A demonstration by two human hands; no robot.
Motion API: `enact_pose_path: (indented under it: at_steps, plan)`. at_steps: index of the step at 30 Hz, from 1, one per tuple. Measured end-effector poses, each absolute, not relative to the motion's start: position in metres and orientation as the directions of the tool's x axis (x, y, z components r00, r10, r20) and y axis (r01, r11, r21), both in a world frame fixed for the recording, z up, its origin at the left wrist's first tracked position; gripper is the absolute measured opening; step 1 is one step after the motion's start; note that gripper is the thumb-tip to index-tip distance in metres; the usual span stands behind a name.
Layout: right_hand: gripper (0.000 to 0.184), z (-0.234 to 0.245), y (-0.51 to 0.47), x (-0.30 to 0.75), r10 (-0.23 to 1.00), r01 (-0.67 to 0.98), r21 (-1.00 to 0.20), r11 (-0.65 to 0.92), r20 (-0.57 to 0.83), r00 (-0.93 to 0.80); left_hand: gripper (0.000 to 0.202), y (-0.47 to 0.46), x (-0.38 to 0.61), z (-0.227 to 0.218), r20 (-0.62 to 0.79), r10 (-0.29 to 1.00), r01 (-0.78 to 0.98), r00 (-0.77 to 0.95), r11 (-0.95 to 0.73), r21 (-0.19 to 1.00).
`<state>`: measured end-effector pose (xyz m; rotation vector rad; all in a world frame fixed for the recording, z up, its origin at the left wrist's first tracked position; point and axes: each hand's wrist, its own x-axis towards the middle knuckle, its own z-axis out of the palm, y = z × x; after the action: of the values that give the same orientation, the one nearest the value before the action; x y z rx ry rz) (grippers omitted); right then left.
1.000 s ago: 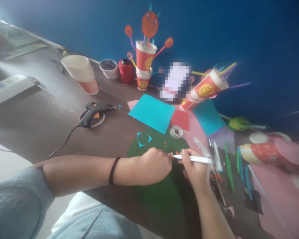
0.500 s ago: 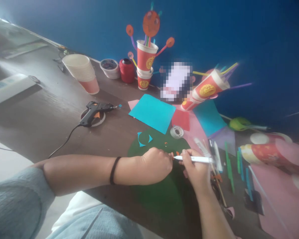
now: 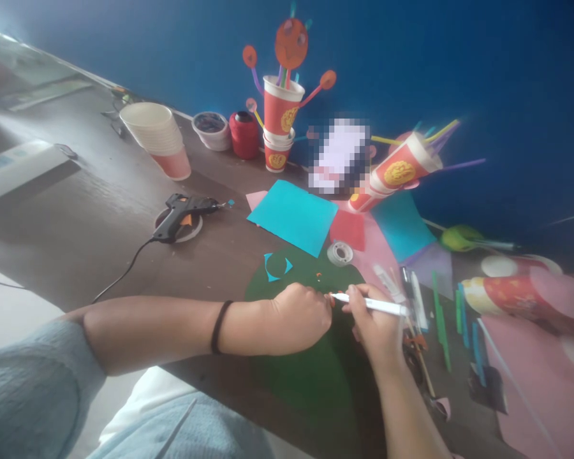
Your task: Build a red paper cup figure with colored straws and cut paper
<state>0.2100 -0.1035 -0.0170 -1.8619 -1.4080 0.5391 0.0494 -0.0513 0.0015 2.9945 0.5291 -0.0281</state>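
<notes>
A white marker (image 3: 380, 305) is pinched in my right hand (image 3: 380, 331), its tip pointing left at the fingertips of my other hand. My left hand (image 3: 299, 319) is closed, back of the hand upward, and a bit of orange shows at its fingertips; what it grips is mostly hidden. Both hands are over a round green mat (image 3: 296, 389). Just beyond my left hand lies a blue paper scrap (image 3: 269, 268) with a round cut-out. Tiny orange scraps (image 3: 318, 276) lie on the mat too.
A glue gun (image 3: 179, 215) rests on a tape roll at left, its cord trailing forward. Stacked paper cups (image 3: 157, 140), red thread (image 3: 243, 136) and a cup figure (image 3: 282, 105) stand behind. Blue paper (image 3: 291, 217), white tape (image 3: 339, 254) and a leaning cup figure (image 3: 399, 169) are ahead; green straws (image 3: 440, 322) lie right.
The marker has tilted slightly, and its tip has shifted a little up and left beside my left fingertips. My left hand stays in place.
</notes>
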Motion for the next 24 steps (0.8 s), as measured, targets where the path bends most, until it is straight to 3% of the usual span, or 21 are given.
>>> enact_pose_path:
  at_steps: [6,14,24]
  plan:
    - [0.025,-0.0206,-0.1052,0.2101,0.944,0.646,-0.753,-0.127,0.109,0.313,0.019,-0.0515,0.0490,0.0020,-0.024,0.339,0.340,0.941,-0.937,0.084]
    - [0.016,-0.0147,-0.1078,0.2135,0.881,0.611,-0.791,-0.040,0.260,0.394,0.020,-0.0492,0.0500,0.0059,-0.070,0.367,0.373,0.928,-0.918,0.133]
    - [0.016,-0.0127,-0.1094,0.2159,0.945,0.652,-0.757,-0.046,0.178,0.273,0.019,-0.0499,0.0490,0.0079,-0.055,0.387,0.391,0.921,-0.911,0.135]
